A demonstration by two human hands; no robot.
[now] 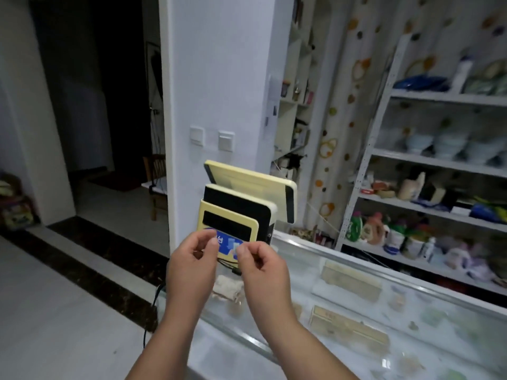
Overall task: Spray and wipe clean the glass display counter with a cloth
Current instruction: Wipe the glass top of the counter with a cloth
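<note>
The glass display counter [343, 259] runs from the centre toward the lower right, with boxes and small goods visible under its top. A pale crumpled cloth [227, 287] lies on the glass at its left end, just below my hands. My left hand [192, 261] and my right hand [263, 267] are raised side by side above the cloth. Their fingers are curled and the fingertips are close to the blue label of a small yellow payment device [227, 223]. Nothing shows inside either hand. No spray bottle is near my hands.
A yellowed cash register with two screens [249, 193] stands on the counter's left end behind the payment device, and black cables [153, 305] hang off that end. White metal shelves [439, 160] with bottles and bowls stand behind the counter. At the left are tiled floor and a dark doorway [90, 105].
</note>
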